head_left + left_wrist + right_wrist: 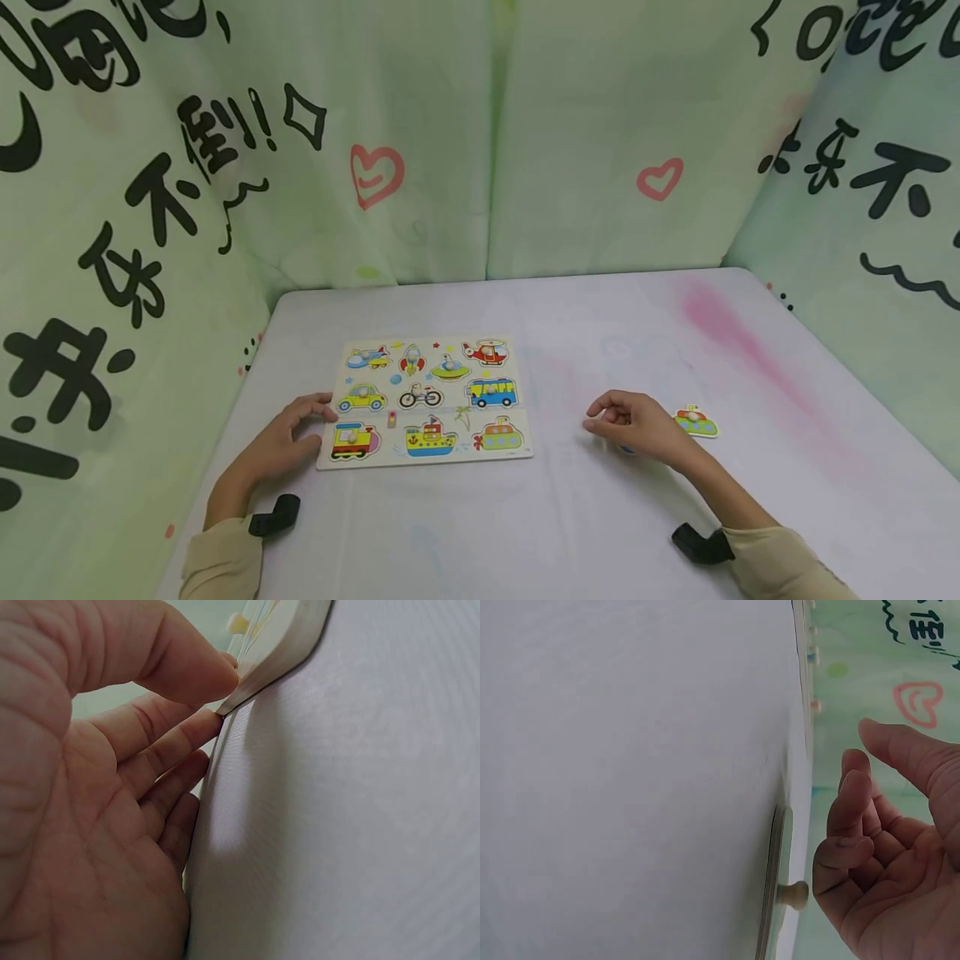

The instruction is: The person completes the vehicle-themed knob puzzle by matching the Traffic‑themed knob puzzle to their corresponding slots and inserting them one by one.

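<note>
A pale wooden peg puzzle board with colourful vehicle pictures lies on the left half of the table. My left hand is at its left edge, the forefinger and thumb touching that side. In the left wrist view, the thumb and fingertips meet the board's corner. My right hand hovers right of the board, fingers loosely bent and nothing between them. Partly hidden beneath it is a blue-edged piece. Next to the right wrist lies a green submarine-like puzzle piece. The right wrist view shows a loose piece with a wooden knob below the fingers.
The table has a white cloth with a pink stain at the back right. Green curtains with black writing and red hearts surround it on the far side and both flanks. Black wrist cameras sit at both cuffs.
</note>
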Demonstrator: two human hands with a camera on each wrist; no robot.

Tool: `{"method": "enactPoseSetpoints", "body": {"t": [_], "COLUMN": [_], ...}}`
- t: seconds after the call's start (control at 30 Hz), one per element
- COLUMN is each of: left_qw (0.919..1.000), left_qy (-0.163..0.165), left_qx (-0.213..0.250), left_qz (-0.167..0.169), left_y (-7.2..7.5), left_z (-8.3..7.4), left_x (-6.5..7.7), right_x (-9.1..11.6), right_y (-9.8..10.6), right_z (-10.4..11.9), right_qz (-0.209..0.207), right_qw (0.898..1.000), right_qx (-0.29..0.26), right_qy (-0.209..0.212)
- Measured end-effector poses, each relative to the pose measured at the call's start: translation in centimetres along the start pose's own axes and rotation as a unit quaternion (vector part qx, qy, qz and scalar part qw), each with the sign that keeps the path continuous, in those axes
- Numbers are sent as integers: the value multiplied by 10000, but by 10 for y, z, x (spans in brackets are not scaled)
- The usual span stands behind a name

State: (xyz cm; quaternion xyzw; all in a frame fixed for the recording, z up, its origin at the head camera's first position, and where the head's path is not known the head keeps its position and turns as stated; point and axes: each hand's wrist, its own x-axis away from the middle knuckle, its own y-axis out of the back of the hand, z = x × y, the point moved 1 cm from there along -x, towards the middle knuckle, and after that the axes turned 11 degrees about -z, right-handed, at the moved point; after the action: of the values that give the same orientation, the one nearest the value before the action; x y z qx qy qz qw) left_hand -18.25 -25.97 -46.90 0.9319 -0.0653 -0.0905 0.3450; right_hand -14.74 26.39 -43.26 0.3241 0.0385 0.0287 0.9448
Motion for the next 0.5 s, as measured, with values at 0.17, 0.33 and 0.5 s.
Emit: {"method": "enactPoseSetpoints", "body": {"t": [0.17, 0.33, 0.5], "left_qw": [10000, 10000, 10000], "left_qy": [-56, -63, -28], "left_qx": [4, -4, 16], "left_qz": [-17, -41, -29], "left_y": [0, 0, -1], "left_z": [0, 2, 1], "left_x": [1, 0, 0], "right_x": [5, 8, 12], "right_y": [9, 16, 24], "right_z": [-6, -13, -21], "right_qz": [-31, -95, -219], "right_qw": [10000, 9996, 9990], "right_qx": [46, 226, 338], "right_qy": [-26, -113, -195]}}
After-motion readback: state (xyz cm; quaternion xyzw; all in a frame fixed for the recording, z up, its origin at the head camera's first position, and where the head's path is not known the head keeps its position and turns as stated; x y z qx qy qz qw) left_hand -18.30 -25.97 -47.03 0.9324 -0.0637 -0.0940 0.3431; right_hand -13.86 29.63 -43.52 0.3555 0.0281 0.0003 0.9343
